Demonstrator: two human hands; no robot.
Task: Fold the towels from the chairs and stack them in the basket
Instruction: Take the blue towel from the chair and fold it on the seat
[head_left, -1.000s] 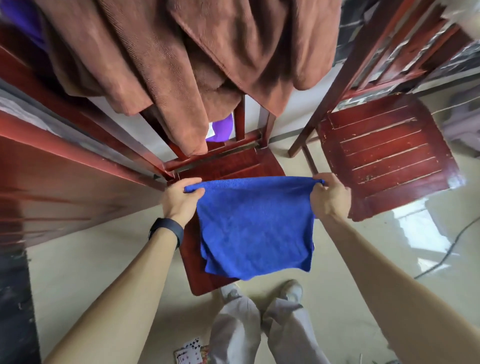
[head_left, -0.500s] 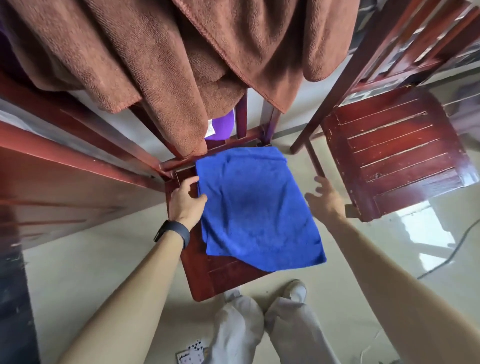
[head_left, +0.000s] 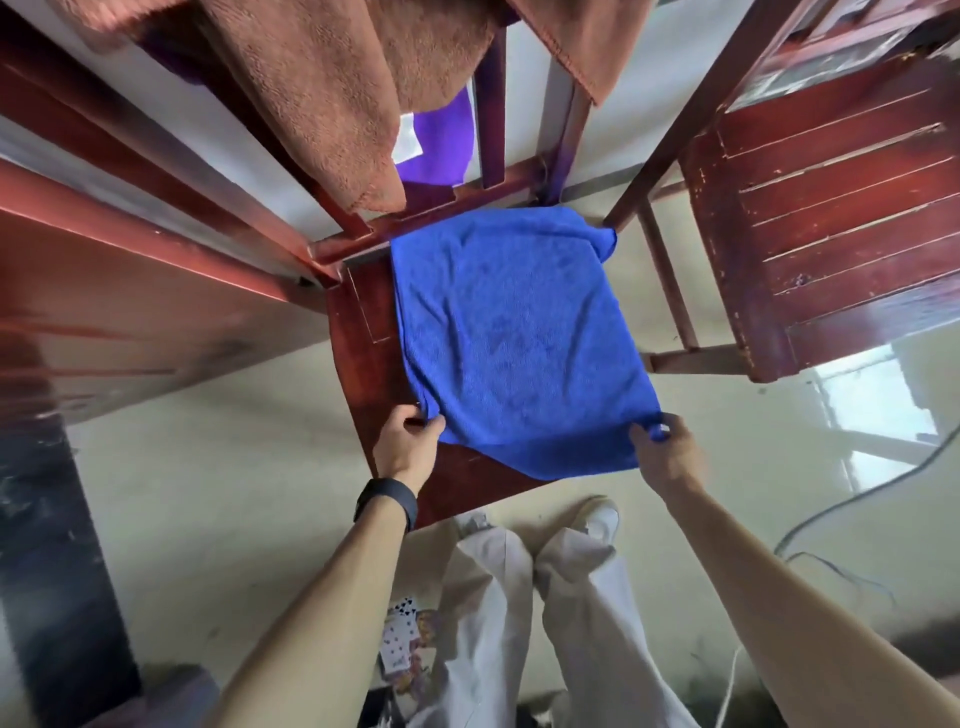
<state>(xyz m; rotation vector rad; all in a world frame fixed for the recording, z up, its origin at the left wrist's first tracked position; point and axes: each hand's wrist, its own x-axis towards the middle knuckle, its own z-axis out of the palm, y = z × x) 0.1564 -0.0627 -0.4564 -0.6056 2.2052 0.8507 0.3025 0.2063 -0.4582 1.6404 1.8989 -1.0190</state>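
Observation:
A blue towel (head_left: 514, 332) lies spread on the seat of a red wooden chair (head_left: 363, 332) in front of me. My left hand (head_left: 408, 441) pinches its near left corner. My right hand (head_left: 667, 447) pinches the near right corner, with a bit of blue cloth showing between the fingers. A brown towel (head_left: 322, 83) hangs over the chair's back, and a purple towel (head_left: 441, 145) shows behind it. No basket is in view.
A second red slatted chair (head_left: 831, 218) stands to the right. A dark red table edge (head_left: 104, 270) runs along the left. Playing cards (head_left: 405, 639) lie on the floor by my feet, and a cable (head_left: 852, 493) trails at the right.
The blue towel went from hanging between my hands to lying flat on the seat. Both hands let go of the far corners, moved back, and now pinch the near corners.

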